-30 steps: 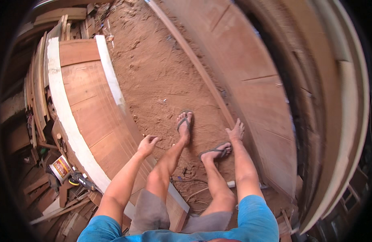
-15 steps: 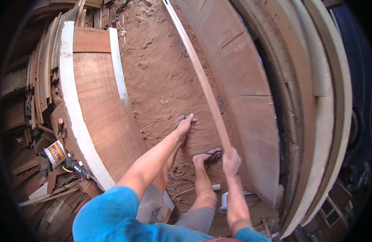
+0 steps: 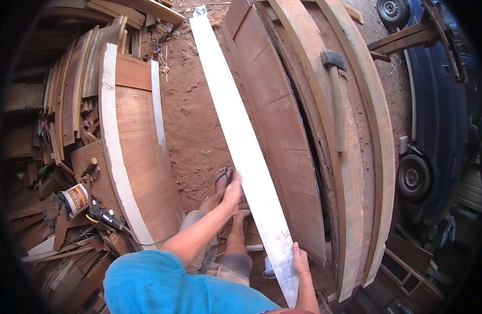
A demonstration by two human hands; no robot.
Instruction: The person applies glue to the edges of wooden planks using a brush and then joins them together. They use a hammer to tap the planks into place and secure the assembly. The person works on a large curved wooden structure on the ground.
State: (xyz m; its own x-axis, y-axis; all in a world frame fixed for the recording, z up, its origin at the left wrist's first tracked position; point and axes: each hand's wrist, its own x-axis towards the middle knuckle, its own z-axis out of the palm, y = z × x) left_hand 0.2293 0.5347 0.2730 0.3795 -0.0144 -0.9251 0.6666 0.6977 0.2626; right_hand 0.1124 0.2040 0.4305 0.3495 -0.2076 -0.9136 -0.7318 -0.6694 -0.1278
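L hand (image 3: 232,193): fingers at L edge of long white board (image 3: 241,125), blurred, can't tell how far closed; R hand (image 3: 300,259): fingers bent on its R edge nearer body, gripping. Board spans betw. both sets of fingers & runs well beyond. Brown panel (image 3: 275,115) beyond R fingers; white-edged panel (image 3: 144,152) L of L fingers, bucket (image 3: 75,200) farther L.

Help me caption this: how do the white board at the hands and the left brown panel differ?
The white board has a white face; the brown panel shows brown between white edges. The white board is narrower than the brown panel. The right hand holds the white board; no hand touches the brown panel. Both are long.
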